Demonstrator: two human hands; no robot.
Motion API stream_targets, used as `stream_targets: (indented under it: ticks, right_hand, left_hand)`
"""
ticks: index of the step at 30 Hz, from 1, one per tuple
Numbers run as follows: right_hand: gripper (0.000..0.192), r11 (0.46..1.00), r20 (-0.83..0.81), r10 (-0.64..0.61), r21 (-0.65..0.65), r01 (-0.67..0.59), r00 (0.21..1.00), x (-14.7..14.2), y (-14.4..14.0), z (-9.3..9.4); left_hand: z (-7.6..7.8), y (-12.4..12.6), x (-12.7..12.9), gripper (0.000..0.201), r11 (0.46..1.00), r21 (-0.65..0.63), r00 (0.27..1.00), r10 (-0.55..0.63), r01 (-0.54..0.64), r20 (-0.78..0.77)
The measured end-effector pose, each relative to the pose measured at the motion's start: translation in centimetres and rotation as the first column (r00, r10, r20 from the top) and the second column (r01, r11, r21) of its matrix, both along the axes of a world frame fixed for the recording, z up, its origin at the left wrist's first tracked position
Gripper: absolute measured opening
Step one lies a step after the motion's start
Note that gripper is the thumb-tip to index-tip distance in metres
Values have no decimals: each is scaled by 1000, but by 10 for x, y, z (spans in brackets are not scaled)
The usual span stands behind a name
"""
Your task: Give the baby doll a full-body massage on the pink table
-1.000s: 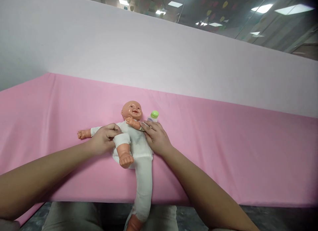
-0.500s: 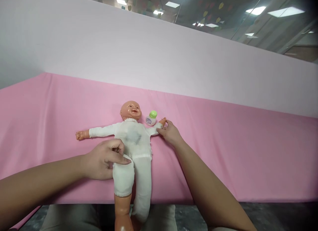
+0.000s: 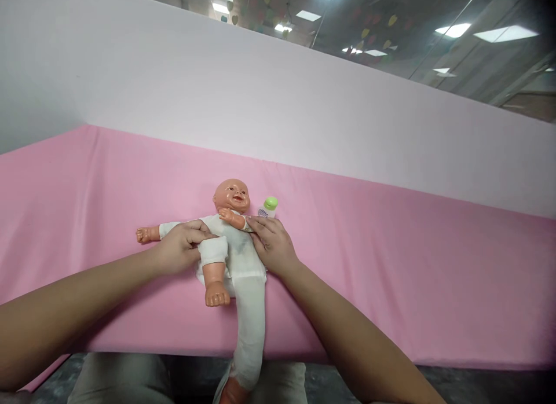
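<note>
A baby doll in white clothes lies face up on the pink surface, head toward the wall. The left hand has its grip closed on the doll's bent leg, folded up against the torso. The right hand pinches the doll's arm across its chest. A green-capped bottle stands just beside the head.
</note>
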State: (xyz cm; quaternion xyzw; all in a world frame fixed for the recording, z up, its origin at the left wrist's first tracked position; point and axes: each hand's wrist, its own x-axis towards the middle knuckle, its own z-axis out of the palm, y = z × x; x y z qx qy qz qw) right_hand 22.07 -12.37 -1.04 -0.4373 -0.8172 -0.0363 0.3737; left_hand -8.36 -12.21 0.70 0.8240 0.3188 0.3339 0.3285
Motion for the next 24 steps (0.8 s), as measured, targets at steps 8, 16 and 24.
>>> stream_targets:
  ticks: [8, 16, 24]
  right_hand:
    - [72, 920, -331, -341, -310, 239, 880, 36, 12, 5]
    - [107, 636, -128, -559, -700, 324, 819, 74, 28, 7]
    - [78, 902, -404, -387, -354, 248, 829, 38, 5, 14]
  left_hand:
    - [16, -26, 0, 27, 946, 268, 982, -190, 180, 14]
    - [26, -55, 10, 23, 836, 381, 918, -374, 395, -131]
    - [15, -24, 1, 32, 926, 309, 972, -233, 217, 16]
